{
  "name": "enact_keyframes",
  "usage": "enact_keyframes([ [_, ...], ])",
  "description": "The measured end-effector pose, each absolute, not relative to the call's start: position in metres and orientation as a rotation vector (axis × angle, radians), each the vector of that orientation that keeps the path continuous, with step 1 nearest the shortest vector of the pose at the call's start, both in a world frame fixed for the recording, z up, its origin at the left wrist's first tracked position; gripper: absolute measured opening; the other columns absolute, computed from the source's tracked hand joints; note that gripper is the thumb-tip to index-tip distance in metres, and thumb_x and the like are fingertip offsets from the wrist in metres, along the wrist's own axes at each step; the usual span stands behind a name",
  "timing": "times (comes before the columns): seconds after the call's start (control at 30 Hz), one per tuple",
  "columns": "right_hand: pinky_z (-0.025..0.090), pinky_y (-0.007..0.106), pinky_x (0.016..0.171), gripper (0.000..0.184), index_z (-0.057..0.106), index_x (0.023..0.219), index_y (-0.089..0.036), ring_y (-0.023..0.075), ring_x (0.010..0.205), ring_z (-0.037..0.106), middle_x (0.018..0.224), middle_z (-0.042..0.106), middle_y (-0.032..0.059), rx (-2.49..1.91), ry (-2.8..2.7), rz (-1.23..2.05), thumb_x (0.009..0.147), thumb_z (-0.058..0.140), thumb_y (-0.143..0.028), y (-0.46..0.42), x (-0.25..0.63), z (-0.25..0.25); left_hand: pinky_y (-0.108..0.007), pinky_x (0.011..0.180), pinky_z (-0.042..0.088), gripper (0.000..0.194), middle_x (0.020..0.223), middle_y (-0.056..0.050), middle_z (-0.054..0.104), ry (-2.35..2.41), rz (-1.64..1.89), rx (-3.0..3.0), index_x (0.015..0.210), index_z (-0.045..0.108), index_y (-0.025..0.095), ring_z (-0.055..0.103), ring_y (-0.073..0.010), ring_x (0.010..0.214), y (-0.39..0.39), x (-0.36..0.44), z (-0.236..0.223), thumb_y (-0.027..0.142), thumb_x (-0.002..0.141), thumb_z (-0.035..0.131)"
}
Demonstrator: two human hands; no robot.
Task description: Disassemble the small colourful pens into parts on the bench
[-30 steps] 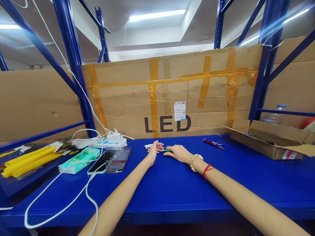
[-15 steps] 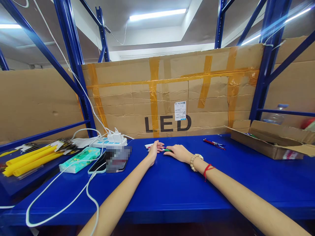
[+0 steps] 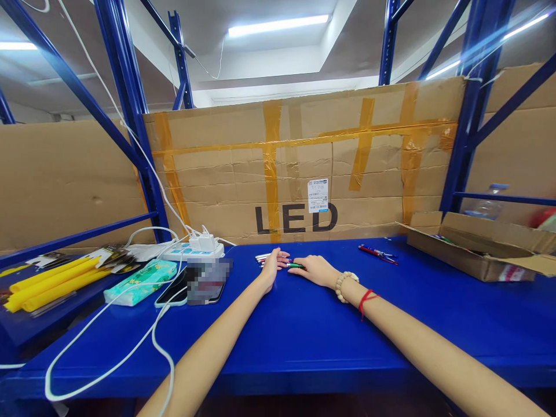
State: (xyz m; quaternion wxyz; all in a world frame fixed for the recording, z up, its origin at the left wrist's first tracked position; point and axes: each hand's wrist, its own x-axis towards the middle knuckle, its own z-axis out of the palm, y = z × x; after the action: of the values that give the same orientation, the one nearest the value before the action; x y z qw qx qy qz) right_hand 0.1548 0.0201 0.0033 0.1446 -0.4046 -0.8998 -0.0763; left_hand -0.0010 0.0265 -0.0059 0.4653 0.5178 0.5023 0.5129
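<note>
Head view: handling of the pens looked only part-way along

In the head view, both hands were on the blue table, close together near its far edge. The left hand rested on its side, palm turned toward the other hand, fingers loosely extended over a small bunch of pens. Silvery ends stuck out past the back of this hand; whether its fingers gripped any of them could not be told. The right hand had its fingers and thumb bent down around the near end of a green pen, which seemed pinched there; the pen's other end pointed toward the left hand.

As for how far things had got, the bunch was together in one place, but neither hand had let go of the spot, so this part appeared unfinished. A second lot, a red pen with a bluish one beside it, lay well apart to the right, untouched by either hand. Farther right stood an open cardboard box with something greenish inside, too small to identify; whether it held more pens could not be judged.

On the left, a phone, a tissue pack and a power strip lay well clear of the hands.
</note>
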Motion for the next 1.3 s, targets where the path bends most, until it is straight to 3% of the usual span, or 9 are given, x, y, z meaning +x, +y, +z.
enact_keyframes([
  [1.3, 0.04, 0.024, 0.062, 0.04, 0.059, 0.106, -0.028, 0.0219, 0.085, 0.061, 0.09, 0.068, 0.0037, -1.082, -2.564, -0.181, 0.084, 0.039, -0.054, 0.0263, 0.1572, -0.0005, -0.025, 0.064, 0.036, 0.039, 0.071, -0.005, 0.063, 1.232, 1.238, 1.288, 0.074, 0.063, 0.014, 0.054, -0.0132, 0.062, 0.0264, -0.0019, -0.0046, 0.037, 0.079, 0.031],
])
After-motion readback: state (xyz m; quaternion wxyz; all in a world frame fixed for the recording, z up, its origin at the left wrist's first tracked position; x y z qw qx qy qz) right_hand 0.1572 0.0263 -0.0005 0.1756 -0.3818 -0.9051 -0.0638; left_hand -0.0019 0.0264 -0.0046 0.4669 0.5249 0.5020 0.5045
